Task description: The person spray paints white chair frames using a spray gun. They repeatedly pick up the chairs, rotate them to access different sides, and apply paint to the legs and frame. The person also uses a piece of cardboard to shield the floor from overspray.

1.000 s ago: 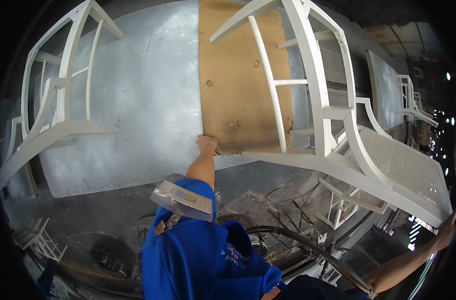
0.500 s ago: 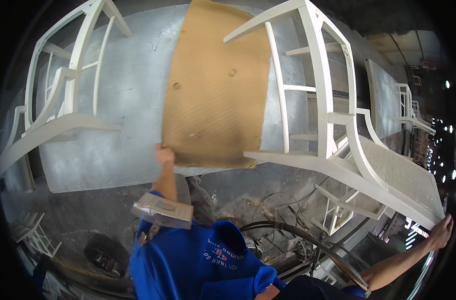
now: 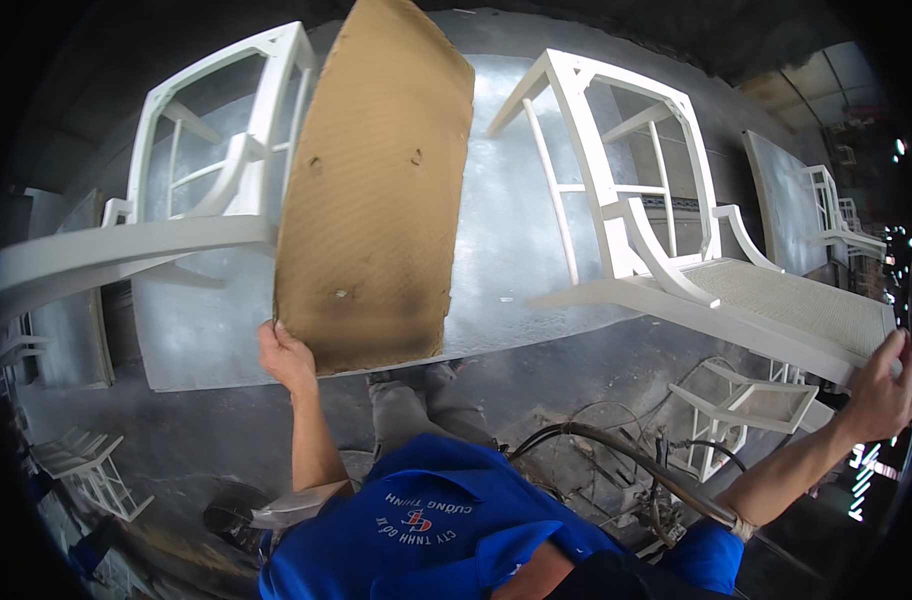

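Note:
My left hand grips the near left corner of a large brown cardboard sheet. The sheet stretches away from me over a silvery grey board and hides part of a white chair on the left. Far to the right, my right hand is closed on the top end of a second white chair's backrest. That chair is tipped onto its back, with its woven back panel stretching toward my hand and its legs pointing away. A gap separates the cardboard from this right chair.
Behind my right arm run a dark hose and tangled cables on the floor. More white chairs stand at the lower right and lower left. Another grey board is at the far right.
The cardboard has moved left with my left hand, away from the right chair and across the left one. My right hand has stayed on the backrest, now higher in view. My view has also shifted.

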A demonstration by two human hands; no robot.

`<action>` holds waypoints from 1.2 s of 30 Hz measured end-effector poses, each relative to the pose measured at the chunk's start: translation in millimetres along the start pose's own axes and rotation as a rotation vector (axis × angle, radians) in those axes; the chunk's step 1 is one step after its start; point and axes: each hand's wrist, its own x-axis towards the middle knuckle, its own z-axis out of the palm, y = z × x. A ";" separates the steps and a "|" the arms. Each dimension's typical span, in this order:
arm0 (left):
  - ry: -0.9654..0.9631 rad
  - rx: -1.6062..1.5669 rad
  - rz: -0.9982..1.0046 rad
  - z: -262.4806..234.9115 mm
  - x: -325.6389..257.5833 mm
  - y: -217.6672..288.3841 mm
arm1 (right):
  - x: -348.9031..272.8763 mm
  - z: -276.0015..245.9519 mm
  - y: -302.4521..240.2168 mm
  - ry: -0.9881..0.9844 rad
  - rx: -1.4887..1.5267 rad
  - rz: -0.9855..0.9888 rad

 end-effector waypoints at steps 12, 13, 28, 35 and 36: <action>-0.631 -0.653 0.089 -136.8 -6.8 103.4 | -63.4 -170.9 -90.5 0.086 0.625 -0.341; -0.695 -0.714 0.095 -144.1 -8.3 110.1 | -92.3 -203.6 -105.4 -0.019 0.921 -0.458; -0.900 -1.069 0.379 -199.6 -15.8 142.4 | -261.3 -359.9 -161.4 -0.849 1.573 -0.333; -0.992 -0.775 0.017 -176.2 26.6 53.1 | -227.2 -354.8 -84.2 -0.662 1.578 0.117; -1.013 -0.745 0.002 -176.4 29.9 40.7 | -213.7 -353.8 -64.3 -0.662 1.585 0.088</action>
